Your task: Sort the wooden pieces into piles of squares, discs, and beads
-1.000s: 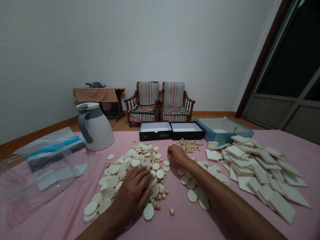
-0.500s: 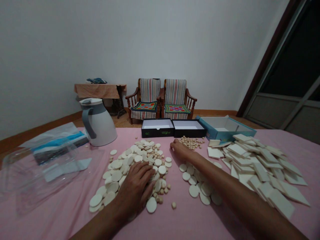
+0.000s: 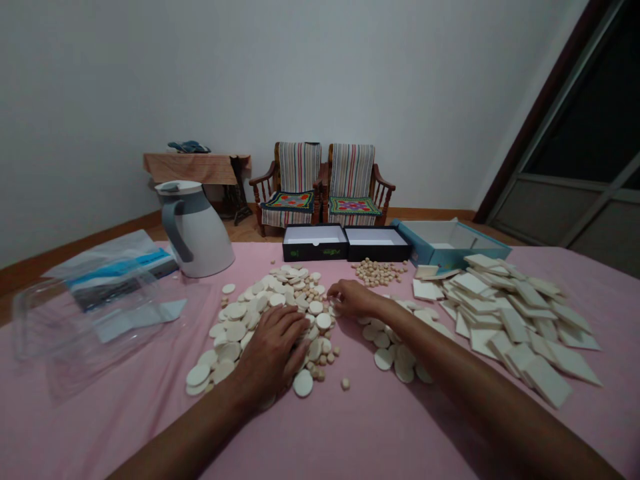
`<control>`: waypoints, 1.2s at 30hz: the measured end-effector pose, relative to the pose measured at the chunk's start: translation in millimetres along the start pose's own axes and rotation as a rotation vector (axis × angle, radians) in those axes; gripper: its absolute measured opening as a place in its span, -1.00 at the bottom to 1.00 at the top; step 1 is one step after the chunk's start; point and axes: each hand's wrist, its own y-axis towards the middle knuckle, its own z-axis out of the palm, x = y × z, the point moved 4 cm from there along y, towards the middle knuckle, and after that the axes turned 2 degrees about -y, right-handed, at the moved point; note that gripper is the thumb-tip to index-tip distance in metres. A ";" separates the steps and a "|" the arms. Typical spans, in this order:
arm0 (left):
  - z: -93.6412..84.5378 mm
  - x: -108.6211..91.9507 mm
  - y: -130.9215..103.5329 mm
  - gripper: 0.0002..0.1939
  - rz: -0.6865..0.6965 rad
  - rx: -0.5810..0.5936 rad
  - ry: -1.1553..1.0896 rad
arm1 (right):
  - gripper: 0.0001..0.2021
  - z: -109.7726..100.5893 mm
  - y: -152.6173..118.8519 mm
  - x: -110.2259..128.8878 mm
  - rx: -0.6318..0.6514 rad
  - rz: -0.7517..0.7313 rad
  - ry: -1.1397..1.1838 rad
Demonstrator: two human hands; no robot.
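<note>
My left hand lies palm down with its fingers stretched out on a wide heap of pale round wooden discs. Small wooden beads are mixed in at the heap's right side. At that same edge, my right hand curls its fingers down over a pale wooden disc, partly hidden under the fingertips. A second group of discs lies beneath my right forearm. Farther back is a separate pile of beads.
Thin pale wooden squares are heaped on the right. Behind stand two black box trays and a blue box. A white jug and clear plastic packaging are on the left. One bead sits apart in front.
My right hand has come from the separate bead pile left and nearer, to the discs at the large heap's right edge. My left hand stays on the heap. The view has tilted slightly down.
</note>
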 end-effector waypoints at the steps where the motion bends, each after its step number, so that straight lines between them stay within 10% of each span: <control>1: 0.1 0.2 0.0 -0.75 0.005 0.001 0.001 | -0.71 3.2 -2.3 3.1 0.000 -0.006 0.011; 6: -0.2 0.8 0.9 -0.74 0.018 0.001 0.009 | -0.72 1.6 -12.6 -1.0 -0.047 0.060 0.035; 16: 1.0 2.2 1.5 -0.76 0.022 -0.021 0.019 | -0.77 -74.0 -93.9 -52.5 -0.119 0.281 -0.170; 22: 2.7 4.9 -2.7 -0.76 0.035 -0.081 0.047 | -0.68 -29.9 -67.0 5.0 -0.188 -0.050 0.072; 28: -5.3 5.4 -1.3 -0.83 0.112 -0.126 0.081 | -0.78 19.7 -49.7 28.1 -0.118 -0.076 0.017; 36: -8.4 14.4 -2.3 -0.86 0.102 -0.155 0.106 | -0.80 13.6 -53.5 25.6 -0.174 0.043 -0.030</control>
